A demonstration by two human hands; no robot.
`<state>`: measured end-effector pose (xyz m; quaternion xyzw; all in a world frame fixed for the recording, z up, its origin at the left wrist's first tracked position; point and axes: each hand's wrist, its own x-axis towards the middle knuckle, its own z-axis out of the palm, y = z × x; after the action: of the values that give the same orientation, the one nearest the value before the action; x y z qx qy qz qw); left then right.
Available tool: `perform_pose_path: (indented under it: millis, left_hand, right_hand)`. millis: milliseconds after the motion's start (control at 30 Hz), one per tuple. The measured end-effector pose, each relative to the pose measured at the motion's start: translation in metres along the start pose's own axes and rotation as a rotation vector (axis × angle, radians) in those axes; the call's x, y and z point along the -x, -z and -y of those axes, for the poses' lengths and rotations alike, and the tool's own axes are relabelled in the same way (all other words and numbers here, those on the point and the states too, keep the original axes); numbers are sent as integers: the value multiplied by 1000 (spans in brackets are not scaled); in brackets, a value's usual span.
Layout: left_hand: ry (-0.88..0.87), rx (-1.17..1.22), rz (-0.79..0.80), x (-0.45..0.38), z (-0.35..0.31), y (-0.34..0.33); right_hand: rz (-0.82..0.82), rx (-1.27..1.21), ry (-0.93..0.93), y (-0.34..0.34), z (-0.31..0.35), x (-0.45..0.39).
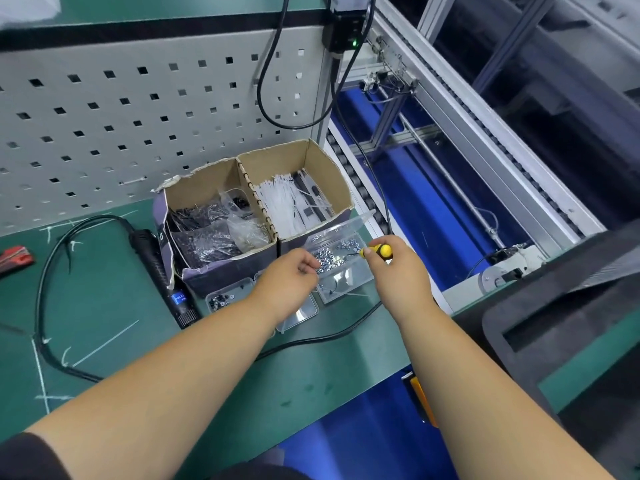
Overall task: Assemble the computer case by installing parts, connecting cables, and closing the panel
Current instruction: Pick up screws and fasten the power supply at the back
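A clear plastic box (341, 261) with small silver screws stands open on the green mat in front of a cardboard box. My left hand (291, 278) reaches into it, fingers pinched over the screws; whether a screw is between them I cannot tell. My right hand (394, 268) holds a small yellow-and-black screwdriver (379, 251), its tip pointing left over the screws. A dark computer case panel (554, 306) lies at the right edge.
A two-part cardboard box (256, 206) holds bagged black screws and white cable ties. A black electric screwdriver (159, 271) with its cable lies left of it. Smaller clear screw boxes (225, 297) sit under my left wrist. A pegboard (138, 116) stands behind; a conveyor (450, 150) runs at right.
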<state>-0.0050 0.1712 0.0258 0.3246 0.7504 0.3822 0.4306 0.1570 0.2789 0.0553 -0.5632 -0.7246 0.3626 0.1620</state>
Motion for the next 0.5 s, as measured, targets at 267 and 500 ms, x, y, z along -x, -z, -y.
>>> perform_pose_path:
  millis: [267, 500]
  left_hand:
    - [59, 94, 28, -1, -13, -3]
    - [363, 825, 207, -1, -51, -34]
  right_hand:
    - [-123, -214, -36, 23, 19, 22]
    - [-166, -580, -147, 62, 26, 56]
